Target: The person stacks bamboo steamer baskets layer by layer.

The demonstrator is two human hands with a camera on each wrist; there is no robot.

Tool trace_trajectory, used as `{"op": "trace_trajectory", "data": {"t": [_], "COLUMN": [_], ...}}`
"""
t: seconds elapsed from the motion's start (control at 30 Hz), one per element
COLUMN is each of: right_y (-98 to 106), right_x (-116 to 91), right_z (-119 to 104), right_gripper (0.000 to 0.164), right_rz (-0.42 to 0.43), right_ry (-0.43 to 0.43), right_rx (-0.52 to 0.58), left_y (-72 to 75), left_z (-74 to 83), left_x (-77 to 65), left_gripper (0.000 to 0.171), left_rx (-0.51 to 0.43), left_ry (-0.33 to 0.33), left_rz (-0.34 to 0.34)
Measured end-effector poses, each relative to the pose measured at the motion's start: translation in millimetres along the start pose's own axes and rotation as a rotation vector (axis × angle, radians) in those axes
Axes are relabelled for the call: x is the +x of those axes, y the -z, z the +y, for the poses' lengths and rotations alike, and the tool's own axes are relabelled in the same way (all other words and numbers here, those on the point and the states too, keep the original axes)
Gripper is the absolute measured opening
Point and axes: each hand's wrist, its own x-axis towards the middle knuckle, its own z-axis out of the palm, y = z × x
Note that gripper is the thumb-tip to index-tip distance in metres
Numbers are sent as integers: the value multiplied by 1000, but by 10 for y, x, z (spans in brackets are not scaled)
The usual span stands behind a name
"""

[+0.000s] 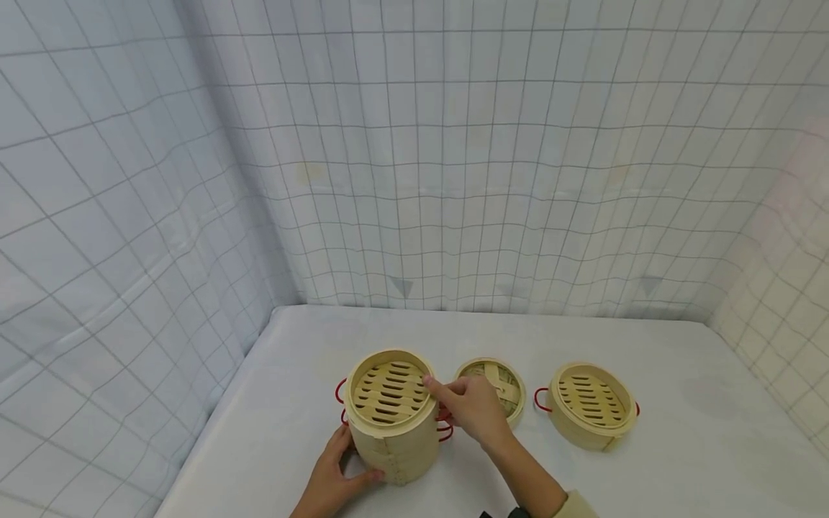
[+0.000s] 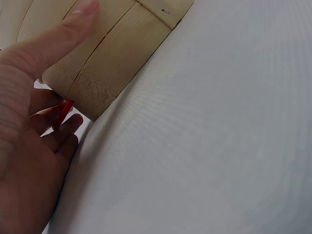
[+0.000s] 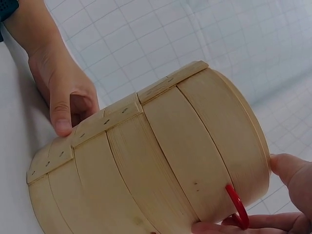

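Observation:
A stack of round bamboo steamer baskets point(image 1: 406, 453) with red side handles stands upright, its top basket showing a slatted base. My left hand point(image 1: 332, 475) holds the stack low on its left side. In the left wrist view the thumb lies on the bamboo wall, and the fingers are around the far side by a red handle point(image 2: 62, 116). My right hand point(image 1: 478, 411) grips the top basket at its right, thumb on the rim and fingers lower by a red handle point(image 3: 237, 207). Some of its fingertips are hidden in the head view.
Behind my right hand lies a round woven bamboo lid point(image 1: 516, 385), partly covered by it. Farther right, a separate steamer basket point(image 1: 586, 432) with red handles sits on the white table point(image 1: 699, 432). White grid-patterned sheets point(image 1: 492, 180) enclose the back and sides.

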Motion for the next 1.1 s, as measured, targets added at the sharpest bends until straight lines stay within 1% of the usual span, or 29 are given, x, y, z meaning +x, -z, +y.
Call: {"op": "trace_trajectory", "data": {"t": [0.1,0.2,0.3,0.37,0.43,0.5,0.57,0.63,0.7,0.8,0.9,1.0,1.1], "right_y": [-1,10,80,164,282,419,565,706,833,976,1082,1151,1195], "right_x": [-5,-12,-43,-92,-166,-257,-353,-438,-507,-589,-667,-730,-774], "right_z": [9,36,112,192,284,390,517,657,809,1001,1139,1226,1278], "right_gripper": [47,50,52,53,56,59,61,63,64,65,63,60,58], "right_rz": [6,14,27,40,57,69,85,89,106,116,84,43,61], "right_ry": [0,-7,-30,-67,-112,-169,-229,-289,-336,-386,-393,-400,-423], "right_rx": [2,26,58,101,127,144,133,108,100,85,90,103,107], "left_y": [-3,6,32,61,97,137,173,202,218,248,302,381,453], "left_z": [-1,9,40,73,106,140,162,184,203,241,287,327,361], "left_x": [3,4,3,3,1,-3,-11,-15,4,57,139,221,284], "left_gripper": [83,79,91,103,111,110,109,107,105,105,106,105,103], "left_rx": [0,-15,-35,-46,-87,-148,-214,-250,-268,-268,-264,-220,-168], "left_ry": [-4,14,78,109,120,90,45,-1,-44,-108,-193,-285,-354], "left_rz": [9,5,-20,-34,-25,-7,26,49,54,52,33,5,-25]}}
